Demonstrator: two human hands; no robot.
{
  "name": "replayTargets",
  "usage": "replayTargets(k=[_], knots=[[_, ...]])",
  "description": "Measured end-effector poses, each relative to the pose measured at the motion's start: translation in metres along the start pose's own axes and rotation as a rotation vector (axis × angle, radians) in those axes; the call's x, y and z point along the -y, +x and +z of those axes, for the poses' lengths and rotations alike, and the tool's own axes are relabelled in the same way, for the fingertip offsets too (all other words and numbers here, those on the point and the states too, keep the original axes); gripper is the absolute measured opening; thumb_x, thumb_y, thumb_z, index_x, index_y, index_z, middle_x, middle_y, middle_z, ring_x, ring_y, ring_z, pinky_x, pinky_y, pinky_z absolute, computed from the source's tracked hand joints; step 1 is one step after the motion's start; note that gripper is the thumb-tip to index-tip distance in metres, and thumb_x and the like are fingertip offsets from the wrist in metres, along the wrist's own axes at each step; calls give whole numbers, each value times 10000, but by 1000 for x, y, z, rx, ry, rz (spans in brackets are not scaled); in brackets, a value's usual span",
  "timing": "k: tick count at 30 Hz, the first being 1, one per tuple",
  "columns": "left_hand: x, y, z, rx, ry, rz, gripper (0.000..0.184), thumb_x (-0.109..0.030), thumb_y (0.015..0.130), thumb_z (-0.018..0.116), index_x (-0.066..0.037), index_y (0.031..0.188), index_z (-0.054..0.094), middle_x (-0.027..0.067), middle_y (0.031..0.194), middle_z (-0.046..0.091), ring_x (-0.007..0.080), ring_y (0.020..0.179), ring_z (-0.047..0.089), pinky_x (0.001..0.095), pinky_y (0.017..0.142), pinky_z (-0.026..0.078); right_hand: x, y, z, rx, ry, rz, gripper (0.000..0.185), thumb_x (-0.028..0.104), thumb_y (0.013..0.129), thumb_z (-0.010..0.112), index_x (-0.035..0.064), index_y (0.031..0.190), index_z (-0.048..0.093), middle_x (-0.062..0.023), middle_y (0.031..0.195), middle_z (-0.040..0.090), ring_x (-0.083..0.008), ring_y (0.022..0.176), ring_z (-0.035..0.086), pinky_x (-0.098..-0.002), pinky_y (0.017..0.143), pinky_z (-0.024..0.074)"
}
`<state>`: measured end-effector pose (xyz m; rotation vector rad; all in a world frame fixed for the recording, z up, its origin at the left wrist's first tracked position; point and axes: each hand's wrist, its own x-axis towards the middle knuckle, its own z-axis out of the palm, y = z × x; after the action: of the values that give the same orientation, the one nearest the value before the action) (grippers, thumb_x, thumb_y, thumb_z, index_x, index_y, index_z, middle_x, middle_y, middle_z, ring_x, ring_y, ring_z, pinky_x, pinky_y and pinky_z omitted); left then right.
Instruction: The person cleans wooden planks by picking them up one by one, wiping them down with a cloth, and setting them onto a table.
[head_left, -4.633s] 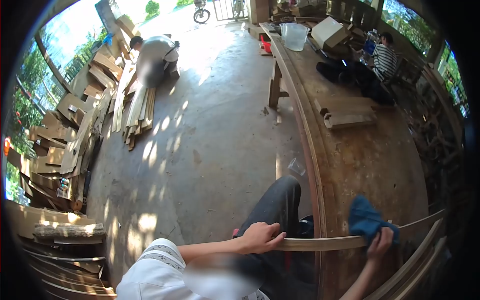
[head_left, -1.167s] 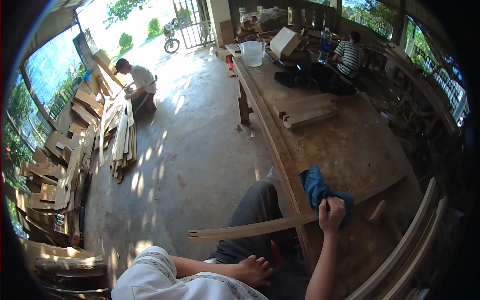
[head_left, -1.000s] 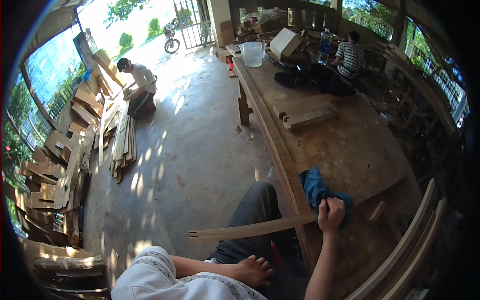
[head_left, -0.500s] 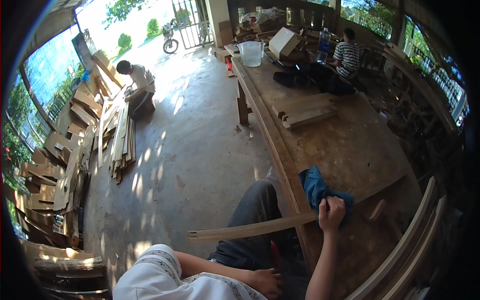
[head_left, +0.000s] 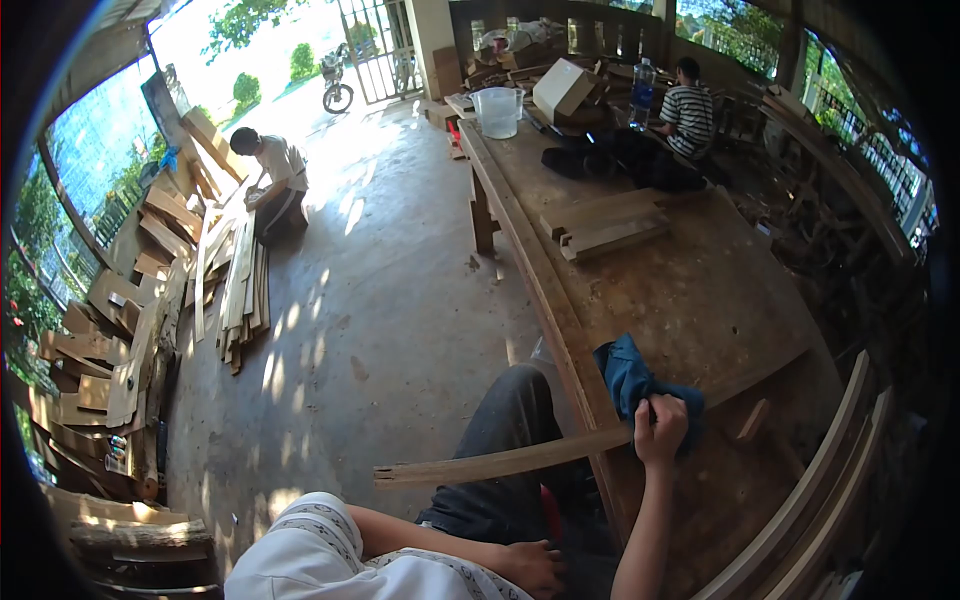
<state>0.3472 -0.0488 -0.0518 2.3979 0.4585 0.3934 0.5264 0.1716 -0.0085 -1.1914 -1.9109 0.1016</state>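
My right hand (head_left: pixel 660 428) is closed on a bunched blue cloth (head_left: pixel 625 372), pressing it onto a long, narrow wooden strip (head_left: pixel 480 464). The strip lies across the edge of the wooden table (head_left: pixel 690 290). One end juts out over my leg, and the part under the cloth is hidden. Low in the view, my left hand (head_left: pixel 535 568) rests on my lap, its fingers loosely laid down and partly in shadow. It appears to hold nothing. A thin red object (head_left: pixel 551 512) shows just above it.
Long wooden strips (head_left: pixel 800 500) lie at the right, beside a small wood offcut (head_left: pixel 754 419). Farther up the table are boards (head_left: pixel 615 230), dark cloth (head_left: pixel 625 160) and a plastic pitcher (head_left: pixel 498 112). One person (head_left: pixel 275 180) bends over planks (head_left: pixel 240 300); another (head_left: pixel 690 115) sits beyond the table.
The view has shifted very slightly. My right hand stays on the cloth at nearly the same spot, and my left hand has not visibly moved.
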Motion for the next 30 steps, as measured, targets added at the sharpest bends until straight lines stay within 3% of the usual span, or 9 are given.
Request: replayTargets(k=[8, 30], knots=[[5, 0, -2, 150, 34, 13, 312, -425, 917, 528, -243, 1121, 679, 101, 1069, 646, 346, 1061, 586, 573, 880, 462, -2, 0, 1, -11, 8, -27, 304, 221, 907, 526, 24, 676, 515, -178, 676, 542, -384, 695, 549, -464, 672, 406], [3, 0, -5, 164, -36, -48, 377, -451, 923, 509, -220, 1159, 691, 145, 1114, 661, 400, 1080, 591, 588, 906, 437, 1, 1, 0, -14, 2, -8, 317, 237, 884, 528, 32, 643, 506, -165, 649, 549, -366, 678, 555, -454, 692, 424]])
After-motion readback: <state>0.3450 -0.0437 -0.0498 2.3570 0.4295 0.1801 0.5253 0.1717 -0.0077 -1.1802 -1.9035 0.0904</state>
